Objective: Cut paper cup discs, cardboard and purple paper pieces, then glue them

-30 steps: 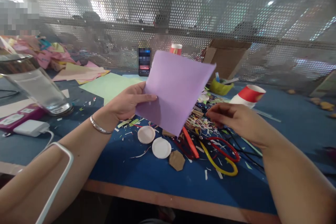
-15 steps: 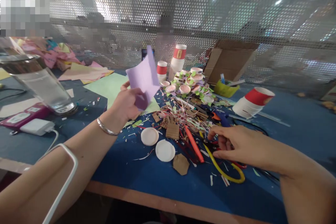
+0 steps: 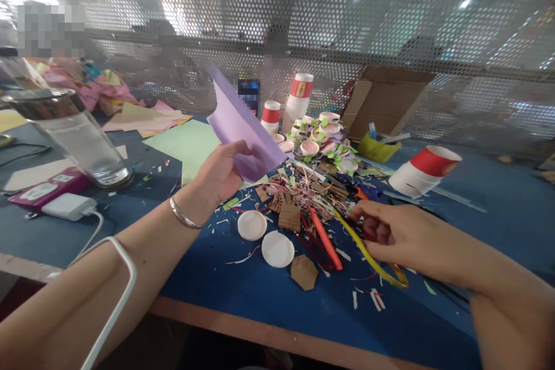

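My left hand (image 3: 225, 170) pinches a folded sheet of purple paper (image 3: 249, 127) upright above the table. My right hand (image 3: 381, 231) is curled round yellow-handled scissors (image 3: 368, 257), their big loop tilted up off the table; the blades are mostly hidden. Beside it lies an orange-red pen-like stick (image 3: 325, 237). Between my hands are two white paper discs (image 3: 277, 248), a brown cardboard polygon (image 3: 304, 272) and a square of corrugated cardboard (image 3: 289, 217), with paper scraps and shreds behind them.
Decorated paper-cup pieces (image 3: 310, 147) are heaped behind the scraps, near stacked paper cups (image 3: 299, 104). A tilted cup stack (image 3: 422, 173) stands at right. Left are green paper (image 3: 186, 141), a water glass (image 3: 87, 139) and a power strip (image 3: 54, 188). A perforated metal screen (image 3: 321, 17) closes the back.
My right hand has closed on the yellow scissors and tipped their handle up from the table. In my left hand the purple paper has turned and swung to the right.
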A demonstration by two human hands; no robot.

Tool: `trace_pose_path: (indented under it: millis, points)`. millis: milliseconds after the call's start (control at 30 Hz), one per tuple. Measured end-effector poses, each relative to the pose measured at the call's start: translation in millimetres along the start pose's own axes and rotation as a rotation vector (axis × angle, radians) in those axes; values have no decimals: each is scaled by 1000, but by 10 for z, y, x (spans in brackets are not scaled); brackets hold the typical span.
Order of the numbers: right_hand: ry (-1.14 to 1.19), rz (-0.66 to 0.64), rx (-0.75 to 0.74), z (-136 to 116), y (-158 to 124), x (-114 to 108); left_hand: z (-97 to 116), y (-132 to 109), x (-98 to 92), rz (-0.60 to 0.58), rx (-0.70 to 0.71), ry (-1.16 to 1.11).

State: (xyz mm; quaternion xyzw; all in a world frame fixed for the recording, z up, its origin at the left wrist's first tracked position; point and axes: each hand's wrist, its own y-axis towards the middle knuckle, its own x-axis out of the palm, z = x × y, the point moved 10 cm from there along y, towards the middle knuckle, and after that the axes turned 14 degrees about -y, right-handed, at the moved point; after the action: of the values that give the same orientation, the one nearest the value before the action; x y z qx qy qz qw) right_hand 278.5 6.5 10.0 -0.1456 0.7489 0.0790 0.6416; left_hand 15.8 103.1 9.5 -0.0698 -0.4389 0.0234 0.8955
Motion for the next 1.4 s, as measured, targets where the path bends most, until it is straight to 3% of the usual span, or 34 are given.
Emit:
trace_pose_path:
  millis: [100, 233, 367, 733, 933, 1067, 1400]
  points:
    - [310, -56, 35, 66, 38, 57, -21, -40, 58, -37, 20, -19]
    - [649, 58, 40, 16, 75, -71, -33, -86, 130, -129, 24, -40]
    - [901, 91, 86, -77, 54, -58, -81, -65, 100, -133, 32, -38]
    - [1282, -78, -188, -529, 34, 27, -184, -9, -14, -33, 78, 23]
    - [1381, -94, -298, -533, -22, 110, -185, -15, -22, -16, 57, 11]
    - [1399, -173, -360, -667, 5, 142, -186, -18, -24, -2, 63, 14]
    - [1332, -191, -345, -629, 46, 263, -158, -5, -26, -18, 81, 15]
